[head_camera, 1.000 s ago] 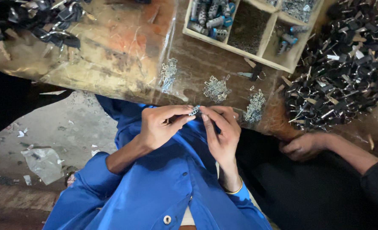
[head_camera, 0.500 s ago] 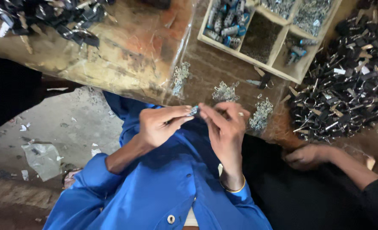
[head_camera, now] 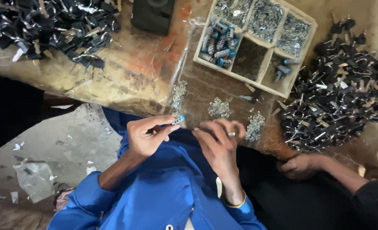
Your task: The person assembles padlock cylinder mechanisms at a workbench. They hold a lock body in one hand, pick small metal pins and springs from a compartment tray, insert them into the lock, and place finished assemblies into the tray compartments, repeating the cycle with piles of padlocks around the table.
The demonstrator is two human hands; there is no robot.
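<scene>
Left hand (head_camera: 148, 136) pinches a small blue-and-silver cylinder (head_camera: 179, 119) between thumb and fingertips, just off the near edge of the brown table (head_camera: 133, 72). Right hand (head_camera: 219, 142), blurred, is loosely curled beside it near the table edge; cannot tell whether it holds anything. On the table: small piles of metal clips (head_camera: 220, 108), a wooden compartment tray (head_camera: 257, 42) with metal parts and blue cylinders, heaps of black parts (head_camera: 338, 93); another person's hand (head_camera: 299, 166) rests at the right edge.
</scene>
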